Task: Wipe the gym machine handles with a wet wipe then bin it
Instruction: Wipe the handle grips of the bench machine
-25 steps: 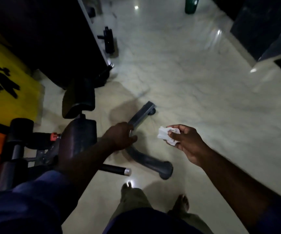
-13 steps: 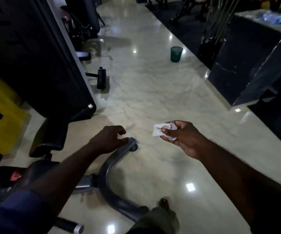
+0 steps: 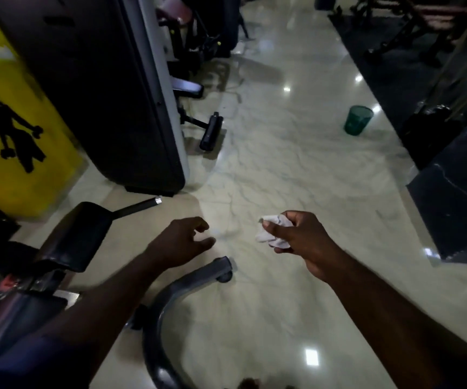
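Fingers and thumb of the right hand (image 3: 302, 240) curl around a crumpled white wet wipe (image 3: 273, 233), held above the pale marble floor (image 3: 297, 169). Left hand (image 3: 179, 242) hovers, fingers loosely curled, holding nothing, just above a curved grey machine handle (image 3: 170, 301). Far right stands a green bin (image 3: 358, 119).

Left hand (image 3: 180, 242) off curved base bar (image 3: 198, 279); wipe (image 3: 273, 234) now balled tighter.
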